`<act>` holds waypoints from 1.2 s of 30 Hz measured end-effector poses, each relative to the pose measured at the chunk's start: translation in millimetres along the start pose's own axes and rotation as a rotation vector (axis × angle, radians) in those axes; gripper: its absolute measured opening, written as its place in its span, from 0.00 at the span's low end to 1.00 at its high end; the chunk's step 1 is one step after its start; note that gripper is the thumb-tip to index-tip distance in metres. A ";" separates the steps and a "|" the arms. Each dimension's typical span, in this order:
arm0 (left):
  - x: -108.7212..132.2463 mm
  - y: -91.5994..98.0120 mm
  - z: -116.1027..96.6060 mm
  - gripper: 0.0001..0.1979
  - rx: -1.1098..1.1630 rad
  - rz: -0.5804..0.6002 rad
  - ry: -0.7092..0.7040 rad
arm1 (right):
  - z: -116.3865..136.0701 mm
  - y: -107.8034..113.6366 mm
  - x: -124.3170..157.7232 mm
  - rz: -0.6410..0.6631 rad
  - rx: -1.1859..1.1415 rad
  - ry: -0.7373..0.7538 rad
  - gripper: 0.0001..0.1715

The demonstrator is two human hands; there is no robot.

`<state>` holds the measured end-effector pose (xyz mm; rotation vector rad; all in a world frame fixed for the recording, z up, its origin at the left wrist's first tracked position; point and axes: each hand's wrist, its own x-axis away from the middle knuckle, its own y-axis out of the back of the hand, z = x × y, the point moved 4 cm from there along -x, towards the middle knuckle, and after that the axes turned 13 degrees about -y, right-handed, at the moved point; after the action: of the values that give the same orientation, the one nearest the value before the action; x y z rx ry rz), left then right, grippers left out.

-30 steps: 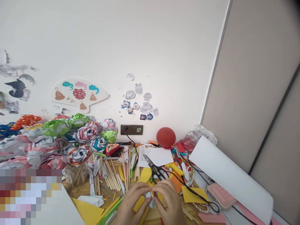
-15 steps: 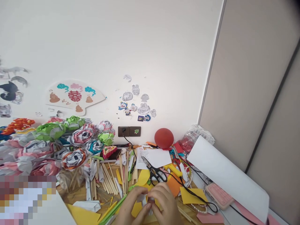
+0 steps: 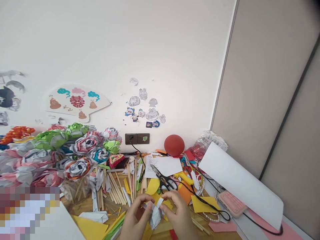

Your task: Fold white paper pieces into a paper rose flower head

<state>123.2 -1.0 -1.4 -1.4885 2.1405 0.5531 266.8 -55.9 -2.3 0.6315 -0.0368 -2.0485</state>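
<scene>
At the bottom middle, my left hand (image 3: 136, 218) and my right hand (image 3: 178, 215) pinch a small folded piece of grey-white printed paper (image 3: 155, 213) between their fingertips. Both hands hover just above the wooden table (image 3: 82, 205), with yellow paper scraps (image 3: 152, 186) under and around them. Black scissors (image 3: 162, 178) lie just beyond my fingers.
A heap of paper roses (image 3: 62, 150) fills the left. Wooden sticks (image 3: 117, 188) lie in the middle. Behind are a red ball (image 3: 174, 145), a white note sheet (image 3: 165, 166), a wall socket (image 3: 137, 138) with a black cable, a large white sheet (image 3: 240, 183), a pink case (image 3: 232, 203).
The view has shifted slightly. My hands have drawn a little apart and lifted the folded paper, which now shows more plainly between my fingers.
</scene>
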 end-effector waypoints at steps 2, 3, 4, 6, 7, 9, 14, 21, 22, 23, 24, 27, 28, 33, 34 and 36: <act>1.2 -1.5 -3.3 0.12 -0.071 0.042 -0.068 | 4.3 1.2 0.7 -0.014 0.004 0.071 0.11; 1.7 -1.9 -4.6 0.10 -0.119 0.061 -0.107 | 6.8 1.8 1.2 -0.012 0.009 0.115 0.11; 2.0 -2.1 -5.8 0.08 -0.170 0.079 -0.148 | 9.5 2.5 1.8 -0.008 0.015 0.160 0.11; 2.7 -2.5 -7.8 0.05 -0.260 0.109 -0.227 | 14.8 3.4 3.1 0.006 0.034 0.239 0.10; 3.0 -2.9 -8.7 0.05 -0.294 0.123 -0.263 | 17.2 3.5 3.8 0.014 0.045 0.269 0.10; 3.7 -4.1 -11.0 0.06 -0.341 0.143 -0.341 | 21.4 3.0 5.4 0.031 0.067 0.310 0.09; 5.1 -5.9 -16.5 0.07 -0.404 0.128 -0.467 | 27.1 0.1 8.4 0.048 0.079 0.346 0.06; 4.5 -1.9 -19.2 0.05 -0.417 0.078 -0.396 | 26.3 7.9 3.9 0.053 0.072 0.321 0.14; 4.4 -0.9 -19.3 0.05 -0.413 0.070 -0.370 | 25.6 11.5 2.4 0.025 0.068 0.314 0.15; 4.4 0.0 -19.2 0.05 -0.407 0.063 -0.347 | 24.8 14.9 0.8 0.000 0.065 0.300 0.15; 4.5 1.0 -18.6 0.05 -0.399 0.054 -0.327 | 24.0 17.8 -0.8 -0.017 0.059 0.281 0.14; 4.2 5.3 -13.0 0.07 -0.365 0.013 -0.257 | 23.6 20.8 -3.6 0.014 0.029 0.239 0.10; 3.9 6.8 -10.1 0.07 -0.346 -0.003 -0.228 | 24.4 20.2 -3.7 0.039 0.013 0.238 0.10; 1.4 9.5 -0.8 0.09 -0.161 -0.020 -0.117 | 30.7 14.9 -1.9 0.111 -0.006 0.304 0.12; 0.9 8.8 -1.0 0.09 -0.131 -0.014 -0.109 | 31.5 14.3 -1.6 0.107 0.006 0.319 0.12; 0.5 7.0 -2.5 0.08 -0.084 -0.002 -0.100 | 32.3 14.2 -1.2 0.089 0.032 0.339 0.11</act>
<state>116.1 -0.5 0.8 -1.4756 2.0616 0.7097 264.1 -69.8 30.1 0.9719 0.0988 -1.8357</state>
